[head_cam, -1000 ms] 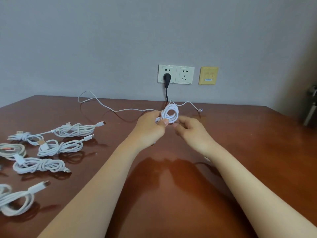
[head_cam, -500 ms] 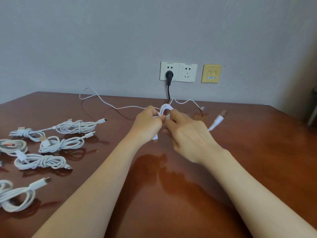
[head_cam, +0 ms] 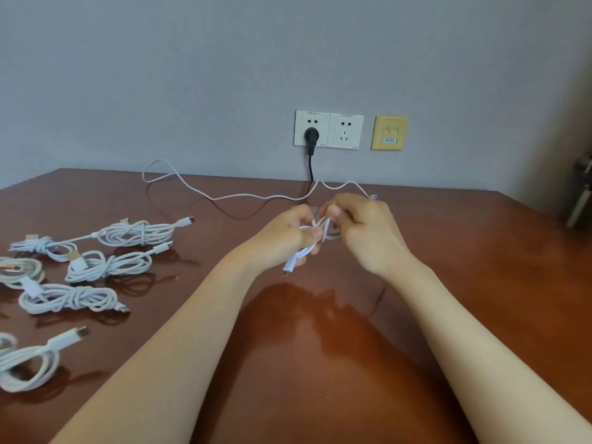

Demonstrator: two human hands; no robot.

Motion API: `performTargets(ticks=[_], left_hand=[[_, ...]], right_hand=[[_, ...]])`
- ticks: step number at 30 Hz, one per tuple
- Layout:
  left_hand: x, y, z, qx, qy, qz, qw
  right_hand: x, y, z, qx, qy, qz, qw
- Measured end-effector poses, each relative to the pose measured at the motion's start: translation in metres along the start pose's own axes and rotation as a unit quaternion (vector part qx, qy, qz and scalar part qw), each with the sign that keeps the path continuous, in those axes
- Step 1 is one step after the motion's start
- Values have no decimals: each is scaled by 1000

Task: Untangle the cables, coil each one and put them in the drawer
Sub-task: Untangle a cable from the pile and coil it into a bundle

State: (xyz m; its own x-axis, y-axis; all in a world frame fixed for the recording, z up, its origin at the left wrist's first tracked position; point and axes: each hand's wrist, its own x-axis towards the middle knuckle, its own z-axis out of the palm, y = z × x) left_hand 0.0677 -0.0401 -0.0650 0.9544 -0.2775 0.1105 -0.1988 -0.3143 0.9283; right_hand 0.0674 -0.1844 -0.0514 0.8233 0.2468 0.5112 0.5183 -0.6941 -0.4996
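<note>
coiled bundles [head_cam: 69, 298]: several white ones lie on the near-left and left of the tabletop [head_cam: 480, 315], well apart from both hands.
hanging plug [head_cam: 290, 267]: one end of the worked cable dangles just below the left grip, pointing down toward the near left.
left grip [head_cam: 288, 233]: fingers curled round the small coil, thumb pressed across its strands.
small coil [head_cam: 324, 230]: white, held above the middle of the tabletop, touching both grips. Its strands slant from the right grip down to the near left.
right grip [head_cam: 368, 233]: fingers curled, thumb and forefinger pinching the coil's right side.
turning relation: the free tail leaves the coil on the left grip's side, so that hand is the nearer one. Judged from this, the right would have to reach across to wind the tail round.
loose cable [head_cam: 243, 197]: uncoiled across the far tabletop, from a loop at far left to a plug just behind the right grip. Whether it joins the coil cannot be told.
wall sockets [head_cam: 347, 131]: a black plug [head_cam: 310, 134] sits in the left one, with a yellow plate [head_cam: 389, 133] to the right.
drawer: not in view.
</note>
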Motion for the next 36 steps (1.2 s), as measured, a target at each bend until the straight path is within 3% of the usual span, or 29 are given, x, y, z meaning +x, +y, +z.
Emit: performTargets(ticks=[6, 16, 19, 24, 27, 32, 36], left_hand=[[-2, -2, 3, 130, -26, 37, 990], [-9, 6, 4, 224, 6, 115, 968], [-10, 7, 5, 191, -16, 119, 974], [-10, 10, 19, 19, -56, 83, 995], [-8, 13, 20, -94, -58, 80, 991], [-3, 10, 9, -98, 20, 79, 992], [-1, 7, -1, -71, 104, 55, 990]], right_hand=[[-5, -1, -2, -112, -32, -9, 993], [1, 9, -3, 83, 21, 44, 995], [5, 13, -9, 134, 6, 75, 988], [3, 28, -25, 223, -163, 183, 943], [5, 35, -19, 322, -148, 202, 913], [3, 25, -6, 433, -107, 189, 875], [3, 20, 7, 392, -61, 172, 902]])
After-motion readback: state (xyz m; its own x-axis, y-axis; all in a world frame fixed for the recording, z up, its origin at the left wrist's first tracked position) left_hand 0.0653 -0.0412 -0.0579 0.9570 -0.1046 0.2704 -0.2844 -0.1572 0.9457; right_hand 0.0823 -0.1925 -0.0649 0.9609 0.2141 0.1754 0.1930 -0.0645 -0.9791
